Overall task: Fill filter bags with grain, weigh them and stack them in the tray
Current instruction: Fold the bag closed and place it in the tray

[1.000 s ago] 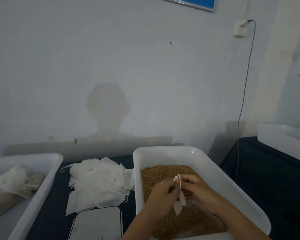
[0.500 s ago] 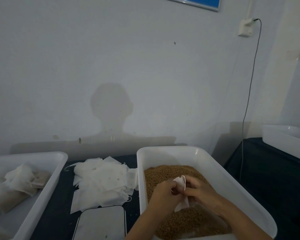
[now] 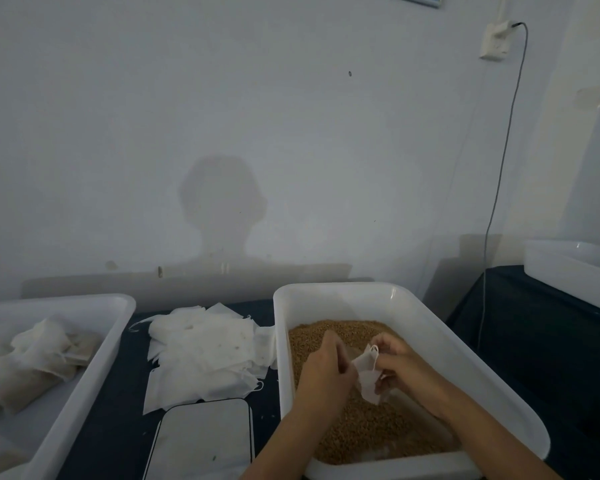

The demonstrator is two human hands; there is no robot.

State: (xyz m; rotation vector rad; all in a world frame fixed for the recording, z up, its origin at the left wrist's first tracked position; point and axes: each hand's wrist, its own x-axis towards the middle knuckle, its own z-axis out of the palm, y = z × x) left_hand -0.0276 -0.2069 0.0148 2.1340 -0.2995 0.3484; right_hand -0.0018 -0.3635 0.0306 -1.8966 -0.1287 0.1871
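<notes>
A: What sits at the far left of the frame?
B: A white plastic tray (image 3: 94,344), smooth-walled, holding lumpy filled bags (image 3: 32,362) of soft, crumpled fabric. Right of it, on the dark table (image 3: 118,410), lies a loose pile of flat empty filter bags (image 3: 205,348), thin and papery, and below them the glossy rectangular scale (image 3: 205,441).
A: And the grain?
B: Brown and granular, the grain (image 3: 361,424) fills a white rounded tub (image 3: 430,323) at lower centre.
A: The hands?
B: Over the grain, the left hand (image 3: 324,375) has its fingers curled at one edge of a small white filter bag (image 3: 368,375), and the right hand (image 3: 402,367) pinches the other edge.
A: Any change from half a second ago?
B: The hands have drawn slightly apart, so more of the bag shows between them.
</notes>
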